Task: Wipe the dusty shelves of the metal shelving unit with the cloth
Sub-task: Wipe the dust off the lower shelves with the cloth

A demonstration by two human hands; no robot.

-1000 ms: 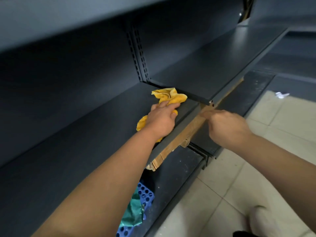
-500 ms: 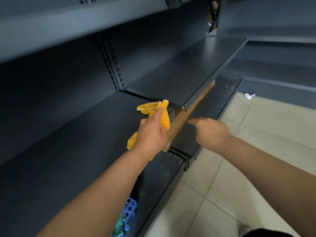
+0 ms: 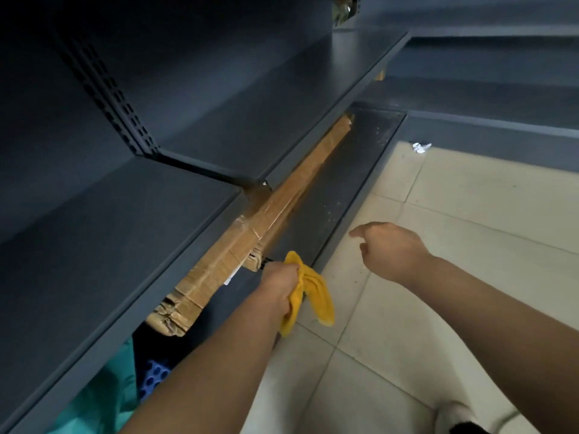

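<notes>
Grey metal shelves (image 3: 125, 245) fill ten o'clock; toward six o'clock the left hand (image 3: 279, 286) clenches the yellow cloth (image 3: 316, 299), clear of them. Right hand (image 3: 391, 249) hangs empty, forefinger out. Risk: dangling cloth ends may snag the torn cardboard box (image 3: 219, 264)

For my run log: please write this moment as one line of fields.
left hand: grips yellow cloth, hanging | right hand: empty, over floor tiles | shelf: not touched

Mustard-yellow cloth (image 3: 316, 296). Dark slate-grey shelves (image 3: 125, 245); upright (image 3: 116, 98) patterned with rows of slots. Tan cardboard box (image 3: 250, 242). Pale beige floor tiles (image 3: 470, 214). Blue perforated crate (image 3: 153, 375), teal fabric (image 3: 103, 399).
</notes>
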